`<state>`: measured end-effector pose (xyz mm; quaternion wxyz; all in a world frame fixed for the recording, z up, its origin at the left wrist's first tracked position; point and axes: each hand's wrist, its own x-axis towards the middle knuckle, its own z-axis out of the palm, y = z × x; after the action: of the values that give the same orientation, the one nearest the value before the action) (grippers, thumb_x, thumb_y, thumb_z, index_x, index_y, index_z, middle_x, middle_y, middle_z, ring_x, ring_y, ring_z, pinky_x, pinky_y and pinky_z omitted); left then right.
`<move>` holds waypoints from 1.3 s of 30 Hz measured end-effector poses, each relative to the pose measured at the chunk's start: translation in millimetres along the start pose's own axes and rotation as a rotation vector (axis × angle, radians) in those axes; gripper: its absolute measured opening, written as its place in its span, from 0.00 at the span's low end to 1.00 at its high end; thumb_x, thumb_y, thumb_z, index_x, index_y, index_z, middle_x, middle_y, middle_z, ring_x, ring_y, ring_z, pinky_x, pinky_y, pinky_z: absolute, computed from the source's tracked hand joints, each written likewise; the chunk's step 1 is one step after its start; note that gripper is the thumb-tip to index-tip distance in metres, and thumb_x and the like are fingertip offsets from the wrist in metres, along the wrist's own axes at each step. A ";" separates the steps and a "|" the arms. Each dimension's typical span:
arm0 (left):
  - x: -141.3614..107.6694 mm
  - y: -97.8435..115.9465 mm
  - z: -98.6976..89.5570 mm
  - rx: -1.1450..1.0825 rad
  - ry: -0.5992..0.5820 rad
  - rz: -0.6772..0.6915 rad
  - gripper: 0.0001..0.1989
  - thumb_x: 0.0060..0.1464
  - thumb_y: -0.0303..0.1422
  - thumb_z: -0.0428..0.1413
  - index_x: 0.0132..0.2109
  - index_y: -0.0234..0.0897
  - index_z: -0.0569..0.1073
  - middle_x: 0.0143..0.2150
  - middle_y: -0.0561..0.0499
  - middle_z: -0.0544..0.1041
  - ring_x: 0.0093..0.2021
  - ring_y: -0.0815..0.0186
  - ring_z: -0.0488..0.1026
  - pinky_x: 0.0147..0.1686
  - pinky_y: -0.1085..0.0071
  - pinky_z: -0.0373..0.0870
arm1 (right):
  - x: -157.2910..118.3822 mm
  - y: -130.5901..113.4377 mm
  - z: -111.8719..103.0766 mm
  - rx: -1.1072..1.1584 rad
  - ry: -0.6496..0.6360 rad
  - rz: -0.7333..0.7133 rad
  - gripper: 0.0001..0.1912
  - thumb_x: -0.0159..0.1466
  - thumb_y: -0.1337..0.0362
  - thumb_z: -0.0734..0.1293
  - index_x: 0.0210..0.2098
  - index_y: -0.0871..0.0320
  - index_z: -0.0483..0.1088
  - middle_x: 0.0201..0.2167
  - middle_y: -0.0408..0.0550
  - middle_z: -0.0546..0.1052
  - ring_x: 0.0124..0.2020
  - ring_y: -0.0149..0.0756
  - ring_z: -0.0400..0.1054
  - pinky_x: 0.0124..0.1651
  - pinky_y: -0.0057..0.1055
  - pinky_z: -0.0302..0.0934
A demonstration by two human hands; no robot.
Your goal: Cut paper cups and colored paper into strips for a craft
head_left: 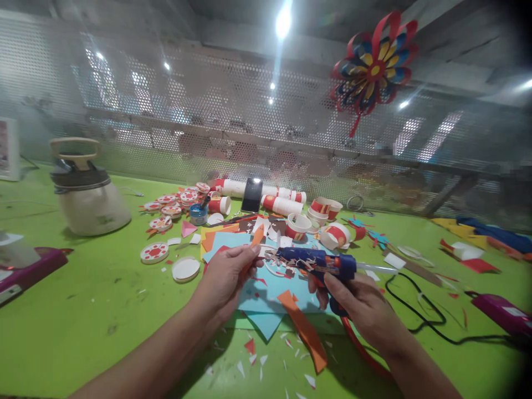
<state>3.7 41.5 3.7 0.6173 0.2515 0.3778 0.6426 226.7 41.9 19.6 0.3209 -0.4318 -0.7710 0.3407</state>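
Note:
My right hand (361, 302) grips a dark blue hot glue gun (320, 261), with a clear glue stick (376, 268) poking out of its back end. The gun's nozzle points left, close to the fingertips of my left hand (228, 277). Thumb and fingers of that hand pinch a small white paper piece (265, 252) at the nozzle. An orange pointed paper piece (258, 233) shows just above the fingertips; whether it is held too I cannot tell. Below the hands lie blue paper sheets (266, 299) and an orange paper strip (305, 332).
Red-and-white paper cups (282, 205) lie at the back beside a phone (251, 195). Decorated discs (154, 252) and a blue jar (198, 214) are left of the sheets. A large kettle (89, 194) stands far left. A black cable (432, 321) winds across the right.

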 end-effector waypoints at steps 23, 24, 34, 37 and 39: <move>-2.0 9.3 -1.2 -0.010 -0.004 -0.036 0.05 0.48 0.26 0.61 0.27 0.27 0.76 0.26 0.50 0.72 0.27 0.74 0.69 0.24 0.82 0.67 | -2.7 11.4 1.6 0.094 -0.040 0.046 0.24 0.65 0.46 0.58 0.28 0.60 0.71 0.22 0.44 0.69 0.23 0.32 0.61 0.26 0.29 0.56; -1.6 9.8 -1.4 -0.013 0.016 -0.031 0.04 0.48 0.26 0.61 0.28 0.27 0.76 0.26 0.50 0.72 0.27 0.74 0.69 0.24 0.82 0.67 | -2.8 12.0 1.6 0.084 -0.036 0.037 0.24 0.65 0.46 0.58 0.28 0.60 0.71 0.22 0.44 0.69 0.23 0.32 0.62 0.26 0.29 0.56; 1.0 8.6 -4.3 -0.029 0.057 -0.005 0.03 0.48 0.25 0.61 0.29 0.28 0.76 0.26 0.50 0.73 0.26 0.74 0.70 0.22 0.83 0.67 | 4.9 18.1 -43.6 -0.265 0.269 -0.030 0.23 0.65 0.48 0.58 0.26 0.58 0.71 0.24 0.47 0.74 0.23 0.34 0.64 0.26 0.30 0.58; -0.5 9.6 -3.9 -0.034 0.065 -0.016 0.02 0.49 0.24 0.61 0.30 0.28 0.77 0.26 0.50 0.74 0.25 0.75 0.70 0.22 0.84 0.67 | 16.4 34.2 -67.2 -0.469 0.336 -0.070 0.15 0.61 0.52 0.65 0.37 0.59 0.72 0.29 0.47 0.76 0.28 0.37 0.68 0.31 0.33 0.62; -0.9 10.7 -3.0 -0.044 0.069 -0.007 0.02 0.49 0.24 0.60 0.30 0.29 0.77 0.25 0.50 0.74 0.25 0.75 0.70 0.22 0.84 0.67 | 27.1 51.9 -77.1 -0.597 0.323 -0.130 0.15 0.59 0.55 0.68 0.41 0.59 0.71 0.37 0.49 0.76 0.37 0.40 0.70 0.41 0.38 0.64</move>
<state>-5.1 40.6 10.6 0.6114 0.2143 0.3858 0.6569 299.3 105.5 26.8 0.3192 -0.5049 -0.8020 0.0063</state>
